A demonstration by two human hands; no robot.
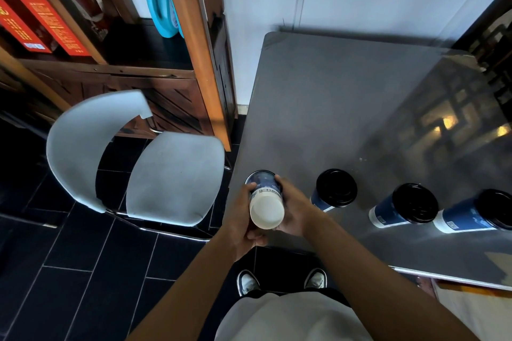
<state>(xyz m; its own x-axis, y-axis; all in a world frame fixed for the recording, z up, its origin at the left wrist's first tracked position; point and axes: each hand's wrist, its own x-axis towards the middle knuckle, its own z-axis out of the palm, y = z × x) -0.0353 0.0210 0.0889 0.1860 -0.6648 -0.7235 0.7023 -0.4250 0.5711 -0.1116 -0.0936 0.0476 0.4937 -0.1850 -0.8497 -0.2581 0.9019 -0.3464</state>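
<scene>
grey chair (171,177) beside the table (332,105) — blue bottle (160,8) on the shelf (144,48).

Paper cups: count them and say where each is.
4. The held cup is gripped by the left hand and right hand at the table's left edge; three black-lidded cups stand in a row to its right. None looks hidden.

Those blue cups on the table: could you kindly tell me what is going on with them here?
A person standing at the grey table holds a blue paper cup tilted in both hands, left hand and right hand, above the table's near left corner, its white base facing the camera. Three lidded cups with black lids stand in a row to the right.
</scene>
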